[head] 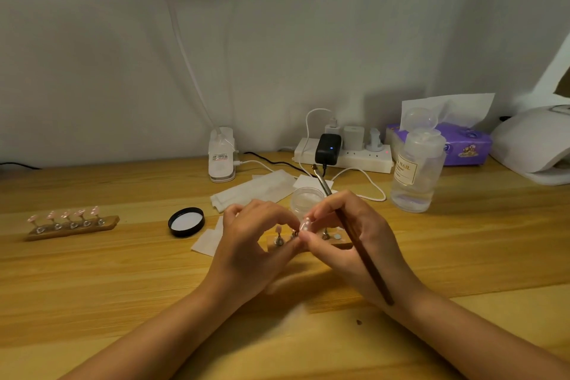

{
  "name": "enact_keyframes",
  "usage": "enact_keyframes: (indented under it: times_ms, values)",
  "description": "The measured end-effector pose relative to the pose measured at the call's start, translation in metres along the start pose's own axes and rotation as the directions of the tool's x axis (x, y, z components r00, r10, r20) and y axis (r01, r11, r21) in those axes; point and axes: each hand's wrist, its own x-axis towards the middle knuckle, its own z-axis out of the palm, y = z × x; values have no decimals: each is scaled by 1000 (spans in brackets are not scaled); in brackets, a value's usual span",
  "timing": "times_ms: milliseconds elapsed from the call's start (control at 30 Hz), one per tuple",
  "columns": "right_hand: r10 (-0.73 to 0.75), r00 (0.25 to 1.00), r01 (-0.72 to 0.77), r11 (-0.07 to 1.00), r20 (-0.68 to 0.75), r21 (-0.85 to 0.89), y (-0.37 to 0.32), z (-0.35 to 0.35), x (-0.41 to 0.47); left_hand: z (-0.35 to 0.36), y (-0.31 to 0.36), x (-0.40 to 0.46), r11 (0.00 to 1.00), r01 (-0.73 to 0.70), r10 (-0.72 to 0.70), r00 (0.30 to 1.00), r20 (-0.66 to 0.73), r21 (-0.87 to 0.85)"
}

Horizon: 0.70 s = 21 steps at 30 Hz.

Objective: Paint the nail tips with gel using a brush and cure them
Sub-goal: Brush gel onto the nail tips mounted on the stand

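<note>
Right hand (345, 234) grips the long brown wooden brush (354, 241), bristles up, and pinches a pale dotted nail tip (306, 223) against the curled left hand (249, 241). Just under both sits a small wooden holder (308, 244), mostly unfilled. Far left, a pink-tipped rack (72, 222) looks painted; curing seems left.

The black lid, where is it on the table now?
In the head view, the black lid lies on the wooden table, just left of the left hand and right of the rack of pink nail tips.
</note>
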Motion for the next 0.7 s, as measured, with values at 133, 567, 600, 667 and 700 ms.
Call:
enact_keyframes:
  times_ms: [133, 567, 600, 667, 700]
  values:
    - [67, 997, -63, 995, -46, 78, -3, 1, 2, -2, -1, 1, 986, 48, -54, 998, -39, -160]
    - [353, 936, -350, 928, 3, -132, -1, -32, 64, -5, -3, 6, 886, 236, -268, 963, -26, -399]
    - [312, 950, -308, 937, 0, -166, 2, -30, 68, -5, -3, 6, 888, 237, -270, 962, -28, -395]
    - [268, 963, -257, 930, 7, -262, 8, -25, 75, -5, -3, 7, 886, 244, -278, 960, -30, -393]
    - [266, 964, -243, 913, 27, -327, 10, -21, 77, -5, -3, 7, 885, 249, -283, 959, -30, -395]
